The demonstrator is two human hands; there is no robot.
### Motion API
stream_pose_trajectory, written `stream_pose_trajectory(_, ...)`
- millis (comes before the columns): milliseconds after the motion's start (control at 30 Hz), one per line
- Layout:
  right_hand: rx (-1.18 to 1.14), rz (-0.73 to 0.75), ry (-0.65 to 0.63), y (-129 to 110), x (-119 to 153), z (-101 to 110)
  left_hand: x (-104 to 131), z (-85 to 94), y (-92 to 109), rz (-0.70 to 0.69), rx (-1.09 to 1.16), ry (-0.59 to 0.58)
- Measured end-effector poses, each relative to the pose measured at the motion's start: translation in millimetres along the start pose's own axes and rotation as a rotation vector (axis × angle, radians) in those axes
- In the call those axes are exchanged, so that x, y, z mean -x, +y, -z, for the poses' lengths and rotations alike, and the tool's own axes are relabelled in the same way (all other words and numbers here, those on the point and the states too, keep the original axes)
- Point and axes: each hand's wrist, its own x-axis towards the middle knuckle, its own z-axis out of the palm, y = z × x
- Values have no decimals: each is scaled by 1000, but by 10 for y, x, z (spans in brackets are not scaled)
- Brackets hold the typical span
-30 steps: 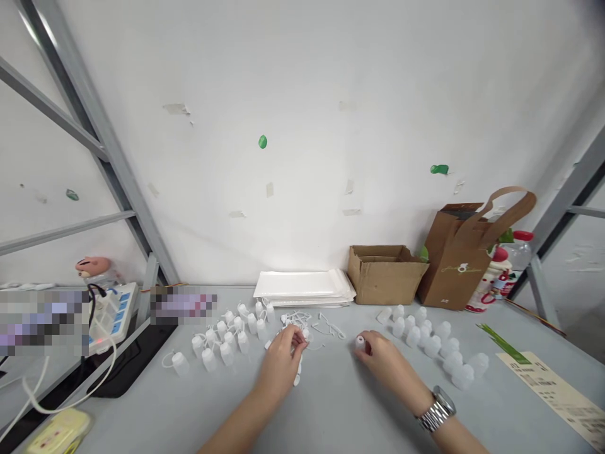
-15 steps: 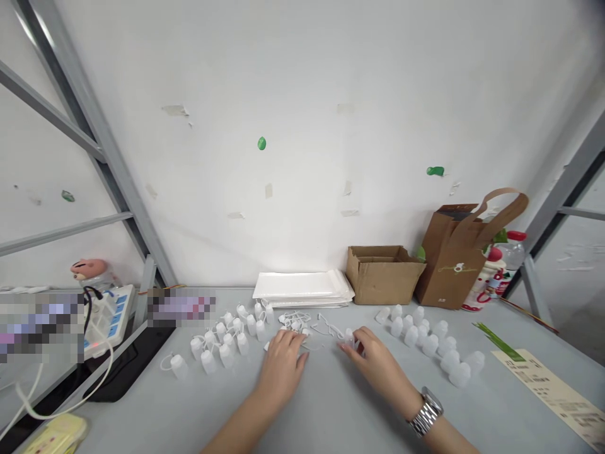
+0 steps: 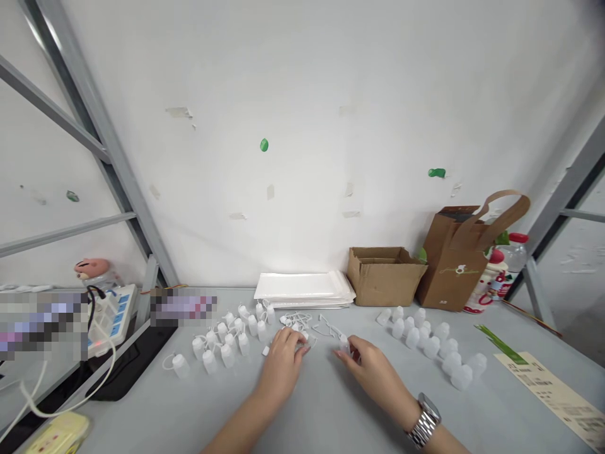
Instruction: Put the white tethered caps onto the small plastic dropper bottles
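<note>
My left hand [image 3: 285, 360] rests at the pile of white corded pieces [image 3: 297, 320], its fingers curled with thumb and forefinger close together; what they pinch is too small to name. On the right, my right hand [image 3: 366, 360] holds a small translucent bottle [image 3: 344, 342] between thumb and fingers, near the table surface. A white cord lies just behind that bottle. Several small white bottles with looped cords [image 3: 227, 354] stand in rows left of my left hand. Several translucent bottles without visible cords [image 3: 432, 347] are grouped right of my right hand.
Behind the hands lie stacked white envelopes [image 3: 302, 289], an open cardboard box [image 3: 388, 284] and a brown paper bag [image 3: 449, 268]. A power strip [image 3: 123, 310] and black mat [image 3: 135, 362] are at the left. Green strips [image 3: 503, 345] and a printed sheet [image 3: 551, 384] lie at the right.
My right hand has shifted slightly left with the small bottle. My left hand stays at the pile, its fingers slightly moved. The camera view has moved a little.
</note>
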Motion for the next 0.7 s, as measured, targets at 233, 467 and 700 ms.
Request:
stream_pose_trajectory(233,-20,31,-4,-73,44,10,-44,21,45,124,292,51)
stream_pose_trajectory(467,-21,95,0,-113,84,12,-112,18,11,286,626,30)
stream_pose_trajectory(700,-41,119,43,-148,93,2,-112,39,5,373,762,55)
